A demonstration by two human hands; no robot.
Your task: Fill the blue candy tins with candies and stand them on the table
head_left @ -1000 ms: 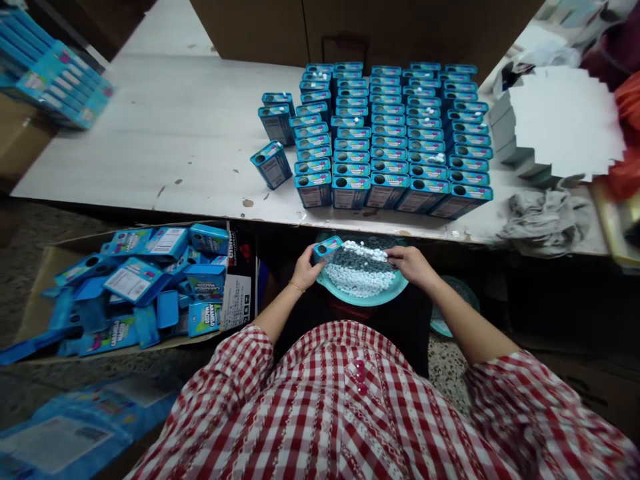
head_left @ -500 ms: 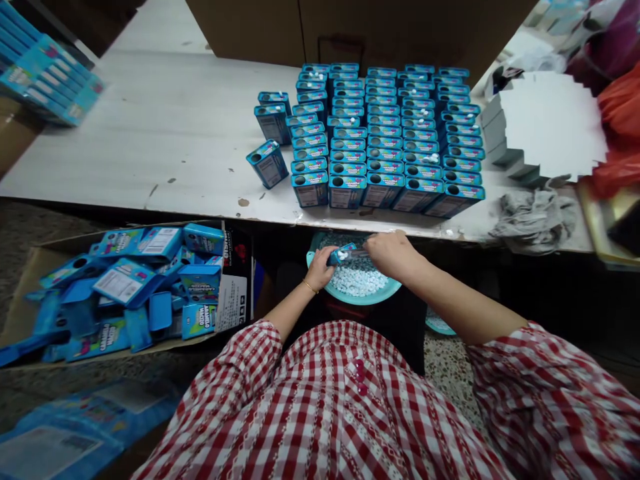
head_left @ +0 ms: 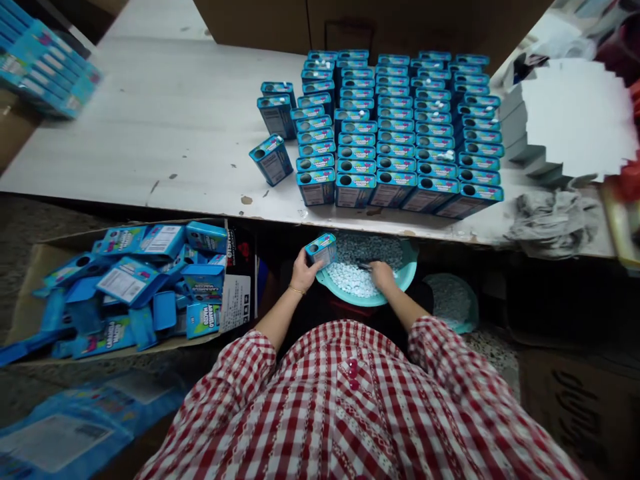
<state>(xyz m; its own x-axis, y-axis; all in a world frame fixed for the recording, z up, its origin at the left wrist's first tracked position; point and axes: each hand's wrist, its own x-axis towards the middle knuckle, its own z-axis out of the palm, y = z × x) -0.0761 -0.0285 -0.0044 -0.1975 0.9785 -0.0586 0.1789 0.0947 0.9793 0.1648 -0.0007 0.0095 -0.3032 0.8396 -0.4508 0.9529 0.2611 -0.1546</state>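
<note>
My left hand (head_left: 303,269) is closed round a small blue box (head_left: 321,250), held over the left rim of a turquoise basin (head_left: 407,272). White pellets (head_left: 353,279) fill much of the basin. Over them, my right hand (head_left: 383,275) grips a thin dark tool, perhaps a scoop; most of it is hidden among the pellets. Above the basin, several rows of upright blue boxes (head_left: 355,190) stand on the white table, some with white pellets on top. A separate blue box (head_left: 271,160) stands left of the rows.
A carton (head_left: 25,313) at the left holds a heap of blue boxes. A second basin (head_left: 463,300) sits lower right. Stacked white card (head_left: 575,120) and a crumpled grey cloth (head_left: 555,223) lie at the table's right. A big brown carton (head_left: 260,27) stands behind the rows.
The box in my left hand has moved left and now stands more upright. My right hand has drawn away from it, down into the basin over the pellets. The view has shifted slightly.
</note>
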